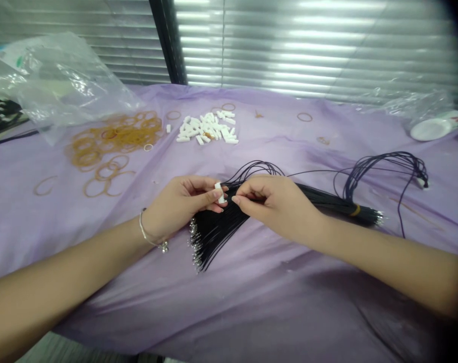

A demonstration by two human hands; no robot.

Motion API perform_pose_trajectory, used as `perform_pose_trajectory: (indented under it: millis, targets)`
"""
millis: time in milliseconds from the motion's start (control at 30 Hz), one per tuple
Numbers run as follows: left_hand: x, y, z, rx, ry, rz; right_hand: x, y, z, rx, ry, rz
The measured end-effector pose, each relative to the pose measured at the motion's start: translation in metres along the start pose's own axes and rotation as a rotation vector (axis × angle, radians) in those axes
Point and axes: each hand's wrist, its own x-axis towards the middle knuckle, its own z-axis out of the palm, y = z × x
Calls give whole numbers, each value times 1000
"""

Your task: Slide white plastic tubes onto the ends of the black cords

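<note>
Between the thumb and fingers of my left hand [185,201] is a small white plastic connector housing [220,193]. Close beside it on the right, my right hand [272,201] is closed in a pinch, its fingertips at a thin black wire that is mostly hidden. Beneath both hands lies a bundle of black wires [221,232], fanned out at the left, with silvery crimped ends [195,247]. A yellow rubber band [355,210] goes around the bundle near its right end.
A pile of white connector housings [206,127] lies farther back. Left of it are many tan rubber bands [119,133] and a clear plastic bag [70,80]. Looped black wires [384,166] rest at the right, below a white cup [433,128]. Purple sheeting [251,302] covers the table.
</note>
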Motion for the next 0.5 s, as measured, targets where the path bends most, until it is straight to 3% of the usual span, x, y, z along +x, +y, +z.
perform_pose_trajectory:
  millis: [500]
  targets:
    - [1,-1,-1,-38,22,-33,-2,2,3,-118,32,-77]
